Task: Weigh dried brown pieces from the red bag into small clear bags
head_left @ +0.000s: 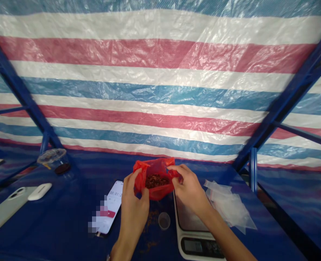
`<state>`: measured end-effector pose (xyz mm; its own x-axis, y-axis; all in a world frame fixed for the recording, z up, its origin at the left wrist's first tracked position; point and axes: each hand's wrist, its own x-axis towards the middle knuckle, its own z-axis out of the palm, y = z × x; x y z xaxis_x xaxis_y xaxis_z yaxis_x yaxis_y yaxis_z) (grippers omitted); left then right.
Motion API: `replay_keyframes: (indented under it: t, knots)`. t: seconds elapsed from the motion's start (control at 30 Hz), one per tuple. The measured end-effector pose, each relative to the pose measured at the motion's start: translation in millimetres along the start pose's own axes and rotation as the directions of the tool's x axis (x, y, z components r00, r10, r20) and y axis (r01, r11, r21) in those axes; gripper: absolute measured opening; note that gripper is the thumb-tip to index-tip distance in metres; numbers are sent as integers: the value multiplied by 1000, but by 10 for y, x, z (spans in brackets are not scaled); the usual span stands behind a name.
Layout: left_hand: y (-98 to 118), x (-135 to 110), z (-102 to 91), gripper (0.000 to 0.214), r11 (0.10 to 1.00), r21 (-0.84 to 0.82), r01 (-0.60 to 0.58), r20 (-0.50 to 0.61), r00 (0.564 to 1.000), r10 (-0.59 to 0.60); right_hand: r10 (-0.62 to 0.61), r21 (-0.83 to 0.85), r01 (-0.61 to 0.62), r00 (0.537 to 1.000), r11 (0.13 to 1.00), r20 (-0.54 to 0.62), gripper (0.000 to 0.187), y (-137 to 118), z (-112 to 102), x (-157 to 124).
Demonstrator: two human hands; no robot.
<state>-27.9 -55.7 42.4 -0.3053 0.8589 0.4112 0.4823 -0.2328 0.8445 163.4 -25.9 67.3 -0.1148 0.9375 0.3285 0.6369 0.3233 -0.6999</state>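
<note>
My left hand [133,203] and my right hand [188,188] both pinch the rim of a small red plastic bag [155,177] and hold it spread above the blue table. Dark brown granules [156,180] lie inside the bag. My left hand grips the bag's left edge and my right hand grips its right edge. Below the bag a small clear cup [164,220] stands on the table. A white digital scale [194,232] sits under my right wrist.
A phone [110,212] showing a timer lies left of my hands. Clear plastic bags [229,206] are piled at the right. Far left lie another phone [5,210], a white case [39,191] and a clear lidded cup [54,159]. Blue metal struts [280,108] frame a striped tarp.
</note>
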Motion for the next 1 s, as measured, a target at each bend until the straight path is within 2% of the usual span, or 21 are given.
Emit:
replay_keyframes:
  t: [0.07, 0.23, 0.37, 0.47, 0.53, 0.6, 0.63, 0.67, 0.7, 0.73, 0.77, 0.87, 0.93, 1.0]
  knots:
    - [-43, -48, 9, 54, 996, 84, -3, 7, 1000, 3, 13, -37, -12, 1000, 999, 7, 52, 17, 33, -50]
    - [-352, -110, -17, 49, 960, 281, 13, 62, 998, -32, 110, -225, -77, 984, 971, 141, 55, 180, 161, -161]
    - [-483, -40, -183, 43, 924, 369, -97, 93, 993, 67, 158, -296, -96, 969, 950, 192, 51, 225, 61, -140]
    - [-359, -15, -318, 39, 868, 466, -170, 53, 985, 164, 99, -306, -36, 976, 951, 192, 32, 162, -55, -127]
    - [-183, -38, -372, 33, 841, 505, -192, -12, 973, 230, 4, -301, 37, 991, 953, 135, 25, 56, -124, -128]
    - [5, -76, -374, 29, 850, 475, -228, -148, 932, 332, -111, -280, 125, 992, 952, 66, 27, -96, -177, -117]
    - [80, -93, -352, 28, 852, 445, -277, -172, 907, 385, -164, -266, 170, 985, 949, 44, 29, -176, -193, -102]
    - [131, -107, -314, 29, 828, 412, -381, -92, 886, 454, -214, -253, 217, 976, 943, 40, 30, -250, -196, -80]
    - [154, -116, -263, 32, 797, 367, -480, 49, 865, 499, -263, -242, 270, 963, 932, 63, 29, -307, -186, -51]
    - [145, -122, -201, 35, 789, 334, -516, 191, 856, 480, -310, -232, 328, 944, 916, 111, 29, -343, -161, -18]
    - [107, -125, -135, 36, 802, 328, -500, 278, 862, 424, -346, -222, 381, 921, 898, 181, 29, -354, -123, 17]
    - [-132, -129, 40, 45, 870, 350, -347, 305, 920, 245, -341, -210, 450, 848, 868, 406, 32, -250, 29, 114]
    - [-323, -130, 103, 58, 900, 344, -268, 274, 945, 177, -271, -235, 417, 837, 878, 475, 48, -121, 107, 162]
    - [-481, -126, 119, 73, 920, 317, -231, 277, 950, 143, -199, -265, 367, 844, 892, 498, 65, -4, 138, 197]
